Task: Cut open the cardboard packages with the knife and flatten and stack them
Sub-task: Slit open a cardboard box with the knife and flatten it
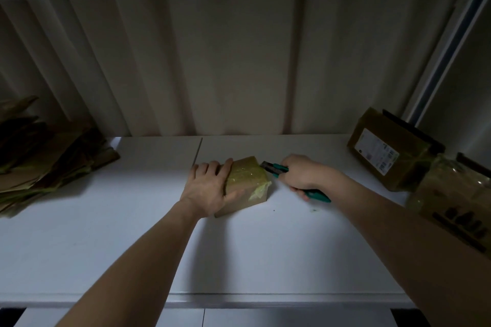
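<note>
A person works at a white tabletop in dim light, both bare forearms reaching in from the lower edge of the view. The left hand lies over the left side of a small cardboard package near the centre of the table, fingers spread across its top and thumb wrapped along its near side, gripping it in place. The package is sealed with glossy yellowish tape, a loose strip of which curls off its corner at 4 o'clock. The right hand, at 3 o'clock from the package, is clenched around the teal handle of a utility knife, whose dark tip points at the package's far right edge at about 2 o'clock; whether the blade touches the cardboard cannot be told. A pile of flattened cardboard lies at the table's left edge, at 9 o'clock and well apart from the package. At 3 o'clock on the right stand a taped box with a white shipping label and, nearer the camera, a larger box with dark printed lettering. Corrugated pale wall panels rise behind the table.
</note>
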